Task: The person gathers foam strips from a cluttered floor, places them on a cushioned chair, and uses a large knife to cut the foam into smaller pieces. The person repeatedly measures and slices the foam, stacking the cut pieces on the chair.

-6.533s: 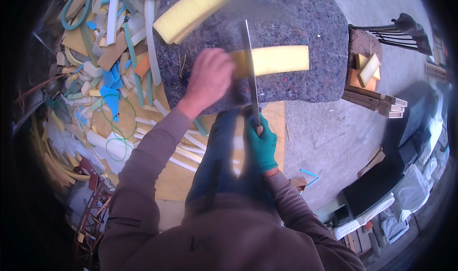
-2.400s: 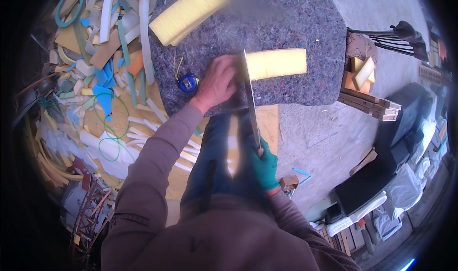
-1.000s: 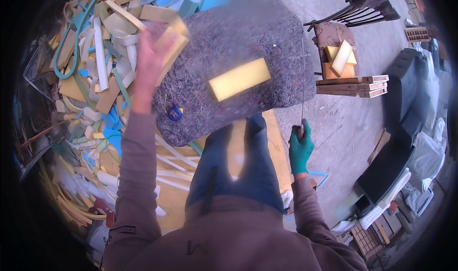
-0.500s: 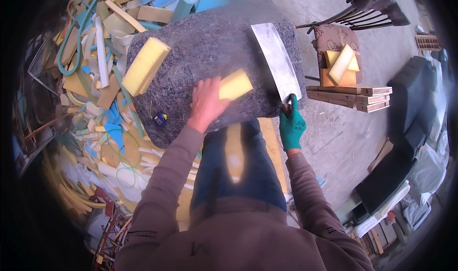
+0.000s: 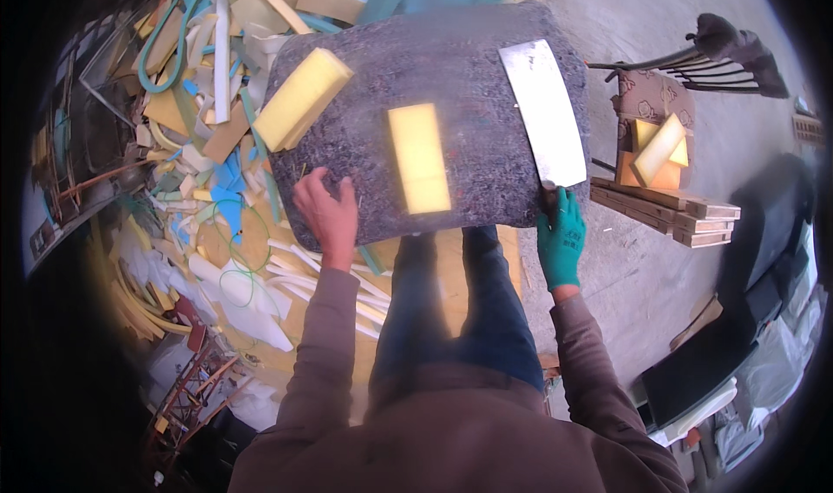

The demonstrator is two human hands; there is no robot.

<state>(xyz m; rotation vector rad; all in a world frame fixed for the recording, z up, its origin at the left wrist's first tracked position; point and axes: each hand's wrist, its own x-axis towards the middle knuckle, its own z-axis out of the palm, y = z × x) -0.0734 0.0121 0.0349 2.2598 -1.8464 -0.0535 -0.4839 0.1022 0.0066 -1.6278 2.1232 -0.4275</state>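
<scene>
My bare left hand (image 5: 328,220) is over the near left edge of the padded table (image 5: 486,85), its fingers curled downward. It covers the spot where a small blue and yellow tape measure lay, and what is under the fingers is hidden. In a green glove, my right hand (image 5: 561,241) is closed round the dark handle of a large, broad-bladed knife (image 5: 547,116). The blade rests along the table's right side, pointing away from me. A yellow foam block (image 5: 419,155) lies lengthwise mid-table, touched by neither hand. Farther left lie more yellow foam blocks (image 5: 304,98), side by side.
Heaps of foam offcuts (image 5: 230,159) press against the table's left side and far edge. To the right stands a chair (image 5: 664,90) with foam pieces (image 5: 659,150) on its seat, beside stacked wooden slats (image 5: 685,215). Dark upholstered furniture (image 5: 711,346) lines the far right.
My left hand has let go of the middle foam block and moved left over the tape measure. That block now lies turned lengthwise. My right hand still grips the knife.
</scene>
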